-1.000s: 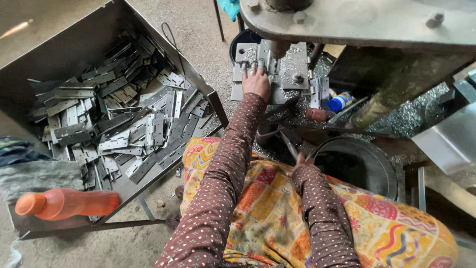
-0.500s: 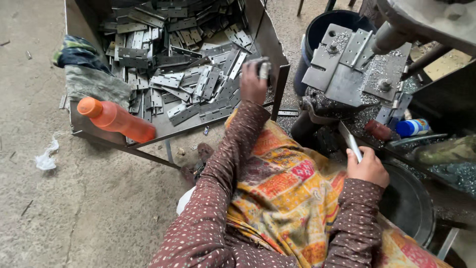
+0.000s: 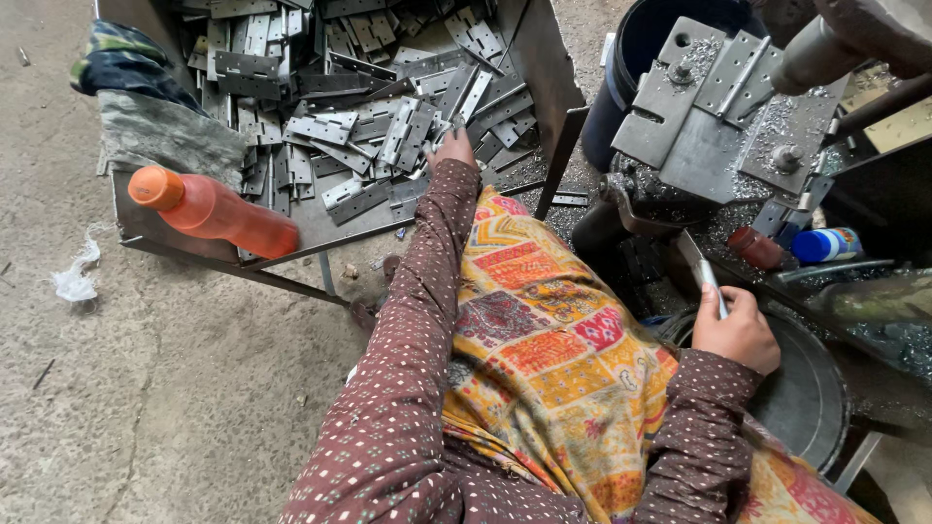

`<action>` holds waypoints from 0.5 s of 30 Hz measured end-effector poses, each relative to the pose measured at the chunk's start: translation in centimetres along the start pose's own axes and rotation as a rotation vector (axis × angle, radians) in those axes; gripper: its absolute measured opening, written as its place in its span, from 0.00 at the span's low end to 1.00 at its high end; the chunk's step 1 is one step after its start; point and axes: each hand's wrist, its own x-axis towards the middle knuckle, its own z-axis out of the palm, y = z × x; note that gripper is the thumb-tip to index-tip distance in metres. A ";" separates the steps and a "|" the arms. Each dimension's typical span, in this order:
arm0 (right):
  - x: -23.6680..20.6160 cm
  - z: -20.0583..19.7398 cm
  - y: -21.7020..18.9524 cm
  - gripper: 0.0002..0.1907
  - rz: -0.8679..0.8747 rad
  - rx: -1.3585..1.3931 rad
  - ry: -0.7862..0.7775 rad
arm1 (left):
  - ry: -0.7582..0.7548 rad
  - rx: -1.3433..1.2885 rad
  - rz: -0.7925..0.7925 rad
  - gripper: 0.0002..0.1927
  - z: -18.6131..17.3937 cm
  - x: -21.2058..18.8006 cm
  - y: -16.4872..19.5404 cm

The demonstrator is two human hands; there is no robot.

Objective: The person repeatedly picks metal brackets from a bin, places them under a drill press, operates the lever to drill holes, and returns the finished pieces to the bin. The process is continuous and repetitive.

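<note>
My left hand (image 3: pixel 452 148) reaches into a metal tray (image 3: pixel 320 228) heaped with several flat grey metal hinge plates (image 3: pixel 349 126); its fingers rest on the plates, and whether they grip one is hidden. My right hand (image 3: pixel 736 330) holds a narrow metal strip (image 3: pixel 701 272) that points up toward the grey press fixture (image 3: pixel 718 116). Both arms wear brown dotted sleeves. A patterned yellow and orange cloth (image 3: pixel 553 359) covers my lap between them.
An orange plastic bottle (image 3: pixel 214 213) lies on the tray's near rim beside folded cloths (image 3: pixel 146 107). A dark bucket (image 3: pixel 641 58) stands behind the fixture. A blue-capped bottle (image 3: pixel 825 245) and a round dark pan (image 3: pixel 806 398) are at right. Concrete floor (image 3: pixel 146 388) lies to the left.
My left hand left the press fixture, swung to the tray and has dug lower into the plates. My right hand rose with the metal strip. The camera turned left.
</note>
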 end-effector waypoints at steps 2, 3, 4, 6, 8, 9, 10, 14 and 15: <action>0.0 -0.1 -0.1 0.16 0.015 0.009 -0.020 | 0.041 0.032 0.000 0.24 0.2 0.1 -0.2; 0.0 -0.1 -0.1 0.16 0.012 0.008 -0.022 | 0.049 0.039 -0.006 0.23 0.3 0.2 -0.3; 0.0 -0.2 -0.2 0.16 0.013 0.007 -0.023 | 0.059 0.045 -0.009 0.21 0.4 0.3 -0.4; 0.1 -0.2 -0.2 0.16 0.010 0.012 -0.014 | 0.080 0.063 0.067 0.22 0.6 0.3 -0.5; 0.1 -0.3 -0.3 0.16 0.001 0.022 0.005 | 0.136 0.082 0.111 0.20 0.8 0.4 -0.6; 0.1 -0.3 -0.3 0.16 0.006 0.018 0.000 | 0.181 0.090 0.116 0.17 0.9 0.4 -0.6; 0.1 -0.3 -0.3 0.15 0.011 0.015 -0.006 | 0.226 0.097 0.120 0.15 0.9 0.3 -0.6; 0.1 -0.3 -0.4 0.15 0.006 0.010 -0.005 | 0.220 -0.057 0.163 0.19 1.0 -0.1 -0.7; 0.2 -0.3 -0.4 0.15 0.007 0.006 -0.006 | 0.222 -0.103 0.206 0.18 1.1 -0.2 -0.8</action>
